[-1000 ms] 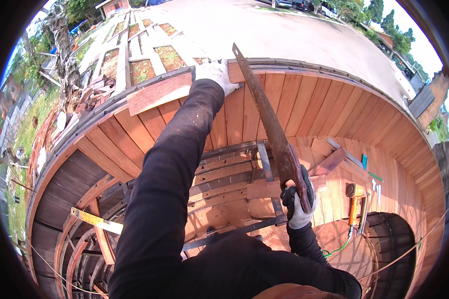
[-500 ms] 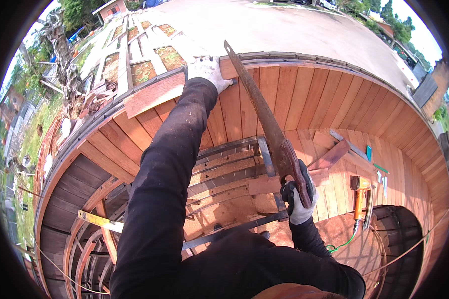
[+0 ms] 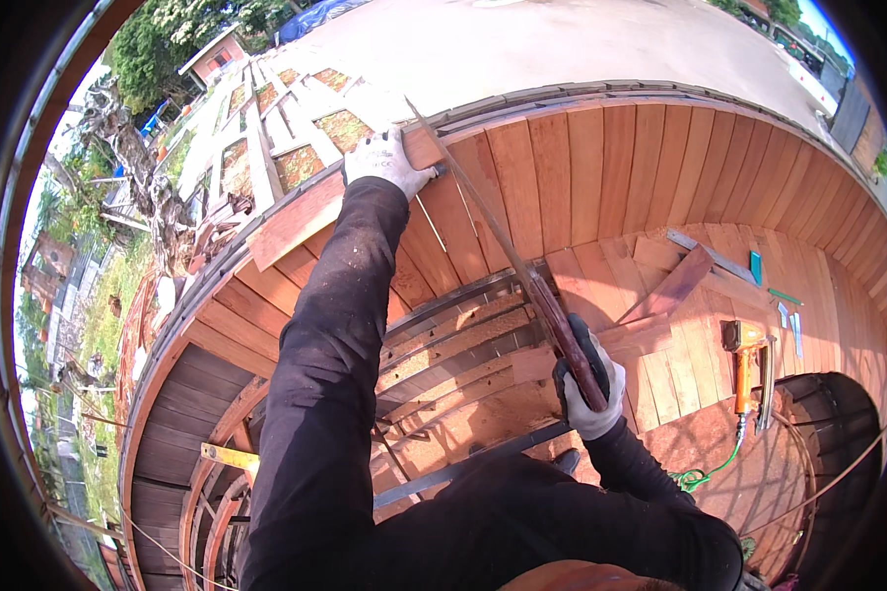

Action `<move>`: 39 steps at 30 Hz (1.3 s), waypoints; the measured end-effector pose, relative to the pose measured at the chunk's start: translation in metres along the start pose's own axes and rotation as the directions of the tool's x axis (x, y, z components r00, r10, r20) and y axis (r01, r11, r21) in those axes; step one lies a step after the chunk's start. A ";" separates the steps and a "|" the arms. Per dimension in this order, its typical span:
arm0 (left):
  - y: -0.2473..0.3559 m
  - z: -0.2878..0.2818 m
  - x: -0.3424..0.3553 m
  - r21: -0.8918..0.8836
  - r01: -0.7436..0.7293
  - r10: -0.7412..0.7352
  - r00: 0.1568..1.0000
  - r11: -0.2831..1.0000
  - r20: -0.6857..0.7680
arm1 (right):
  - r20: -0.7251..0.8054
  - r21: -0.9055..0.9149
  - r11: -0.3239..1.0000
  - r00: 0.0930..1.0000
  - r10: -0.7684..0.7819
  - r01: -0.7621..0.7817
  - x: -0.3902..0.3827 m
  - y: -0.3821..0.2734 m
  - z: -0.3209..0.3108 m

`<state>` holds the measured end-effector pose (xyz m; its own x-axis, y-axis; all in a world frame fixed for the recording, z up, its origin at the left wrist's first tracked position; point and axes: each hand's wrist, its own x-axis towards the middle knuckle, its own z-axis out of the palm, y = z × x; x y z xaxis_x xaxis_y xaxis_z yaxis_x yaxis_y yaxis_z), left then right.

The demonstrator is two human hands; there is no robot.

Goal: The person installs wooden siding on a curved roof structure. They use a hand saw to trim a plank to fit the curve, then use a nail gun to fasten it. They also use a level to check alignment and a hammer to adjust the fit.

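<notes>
My left hand (image 3: 389, 161), in a white glove, is closed over a short reddish wooden plank (image 3: 298, 225) and presses it along the top rim of the curved wooden wall. The plank's right end shows just past my fingers. In my right hand (image 3: 599, 386), gloved in white and dark grey, is the dark wooden handle of a handsaw (image 3: 574, 357). Its long rusty blade points up and away, seen almost edge-on, and crosses close by the plank's right end. Whether the teeth touch the wood I cannot tell.
An orange nail gun (image 3: 744, 364) with a green hose lies on the curved wooden bench (image 3: 665, 379) at right, near loose boards (image 3: 672, 281) and a teal piece (image 3: 756, 267). A yellow level (image 3: 229, 456) sits at lower left. Open bench framing (image 3: 453, 340) lies before me.
The saw has turned from showing its flat side to nearly edge-on, its tip moving left toward the plank's end. My left hand keeps its hold on the plank. The view has shifted slightly.
</notes>
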<state>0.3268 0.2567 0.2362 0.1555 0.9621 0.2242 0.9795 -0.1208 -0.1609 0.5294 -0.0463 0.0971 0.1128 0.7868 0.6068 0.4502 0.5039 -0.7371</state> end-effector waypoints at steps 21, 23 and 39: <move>0.008 0.008 0.008 0.079 -0.001 0.008 0.996 0.997 -0.089 | -0.237 0.230 0.963 0.968 -0.081 0.137 0.075 0.019 0.058; 0.007 0.006 0.006 0.049 -0.022 0.028 0.992 0.999 -0.125 | -0.229 0.263 0.956 0.971 -0.070 0.131 0.083 0.014 0.059; -0.003 -0.005 -0.008 0.013 -0.030 0.030 1.000 0.999 0.004 | -0.172 0.225 0.974 0.985 0.025 0.014 0.101 0.007 0.068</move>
<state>0.3229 0.2485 0.2394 0.1840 0.9590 0.2157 0.9727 -0.1461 -0.1803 0.4839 0.0604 0.1329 0.2743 0.7264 0.6301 0.2407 0.5825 -0.7763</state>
